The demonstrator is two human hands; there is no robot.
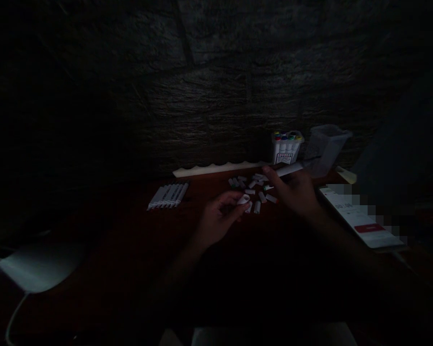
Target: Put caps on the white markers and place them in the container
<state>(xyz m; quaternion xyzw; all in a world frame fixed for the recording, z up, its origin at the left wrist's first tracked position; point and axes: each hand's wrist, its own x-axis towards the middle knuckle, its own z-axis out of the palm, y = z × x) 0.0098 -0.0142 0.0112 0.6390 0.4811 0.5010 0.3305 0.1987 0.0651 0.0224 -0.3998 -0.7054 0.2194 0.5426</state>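
Observation:
The scene is very dark. My left hand [218, 218] pinches a small white marker cap [243, 199] between thumb and fingers. My right hand [296, 190] grips a white marker [288, 169] that points to the right. Between and behind the hands lie several loose white caps [254, 185] scattered on the dark red table [130, 250]. A row of several white markers [168, 196] lies side by side to the left of the hands.
A white box of coloured markers [286, 146] stands at the back, with a clear plastic container [326, 146] beside it. A phone with a lit screen [361, 216] lies at the right. A pale strip [216, 168] runs along the table's far edge. A white object [39, 264] sits at the lower left.

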